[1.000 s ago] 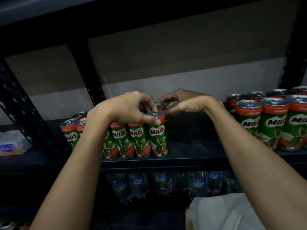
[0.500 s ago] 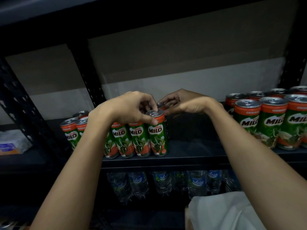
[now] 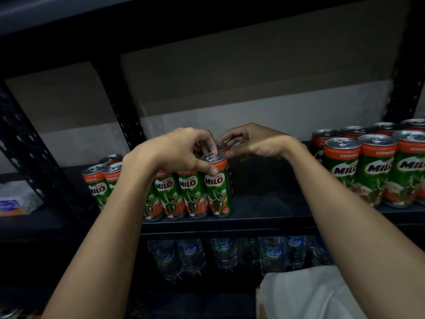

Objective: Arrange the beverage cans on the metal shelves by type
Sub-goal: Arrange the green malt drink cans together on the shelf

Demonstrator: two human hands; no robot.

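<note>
A dark metal shelf (image 3: 264, 210) stands before a grey wall (image 3: 230, 107). On it, the left hand (image 3: 179, 149) pinches the top of the end can (image 3: 217, 185) in a row of cans (image 3: 181, 194). The right hand (image 3: 257, 141) curls its fingers round a can behind (image 3: 221, 146). More cans (image 3: 377, 166) stand well to the right. Water bottles (image 3: 230, 252) fill the shelf below.

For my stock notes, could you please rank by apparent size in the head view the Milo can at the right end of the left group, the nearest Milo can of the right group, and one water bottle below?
1. Right-group Milo can: looks largest, though probably only nearer.
2. Left-group end can, held by the left hand.
3. Water bottle: partly hidden, so unsure.
</note>
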